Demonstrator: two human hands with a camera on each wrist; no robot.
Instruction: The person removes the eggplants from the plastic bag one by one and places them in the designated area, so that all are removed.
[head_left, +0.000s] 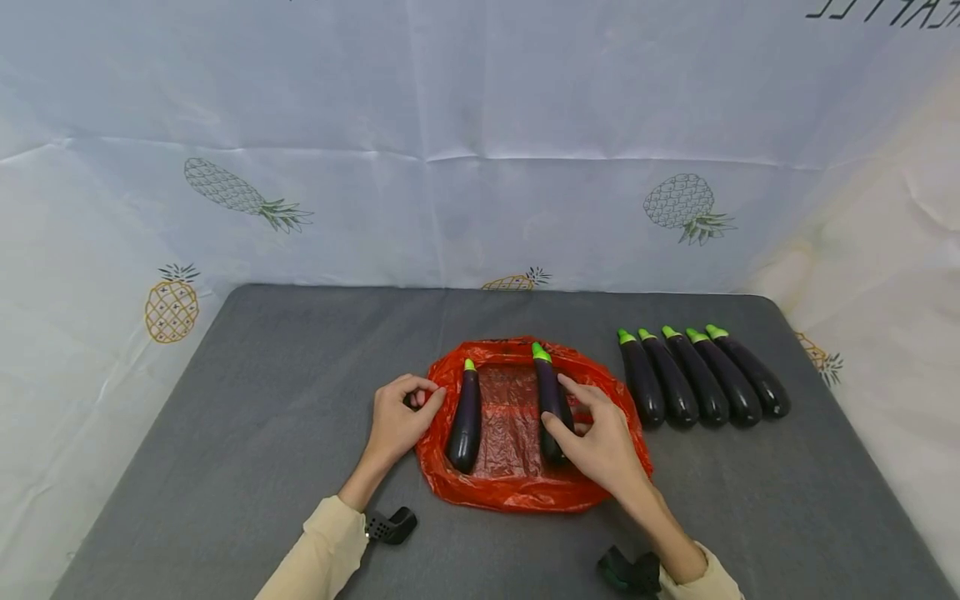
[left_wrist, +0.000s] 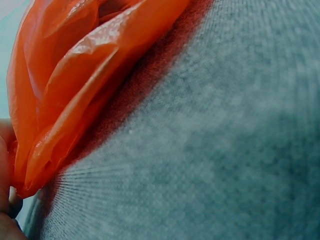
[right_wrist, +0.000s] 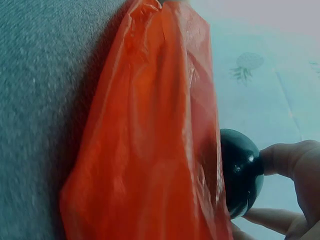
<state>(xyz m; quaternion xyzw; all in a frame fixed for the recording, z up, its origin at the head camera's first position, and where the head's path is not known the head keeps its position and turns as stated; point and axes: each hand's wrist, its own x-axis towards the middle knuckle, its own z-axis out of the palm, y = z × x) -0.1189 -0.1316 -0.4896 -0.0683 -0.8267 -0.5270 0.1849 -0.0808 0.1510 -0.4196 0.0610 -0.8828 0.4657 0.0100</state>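
A red plastic bag (head_left: 517,497) lies spread on the table with its mouth open upward. My left hand (head_left: 396,421) pinches the bag's left edge; in the left wrist view the gathered film of the bag (left_wrist: 85,85) runs to those fingers (left_wrist: 4,170). One dark purple eggplant (head_left: 466,425) with a green tip lies inside, along the left. My right hand (head_left: 603,437) holds another eggplant (head_left: 548,387) between thumb and fingers at the bag's right part. In the right wrist view, the rounded end of this eggplant (right_wrist: 242,167) shows beyond the bag's wall (right_wrist: 145,150).
Several more eggplants (head_left: 703,379) lie side by side in a row to the right of the bag. A grey cloth covers the table (head_left: 262,450). Behind it hangs a pale sheet (head_left: 465,217) printed with pineapples.
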